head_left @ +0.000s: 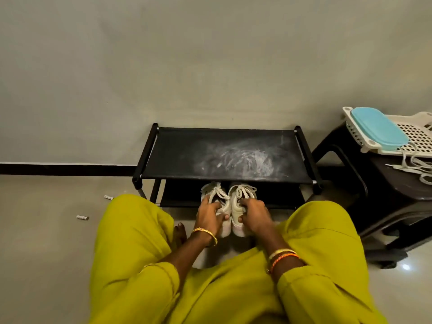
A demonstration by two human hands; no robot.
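My left hand (208, 217) grips one white lace-up canvas sneaker (214, 192) and my right hand (255, 213) grips the matching white sneaker (243, 193), toes just inside the low shelf of the black fabric shoe rack (224, 155). I fear dangling laces snagging the front bar. Far right, a white perforated plastic basket (418, 134) carries a pale blue lid (378, 129).
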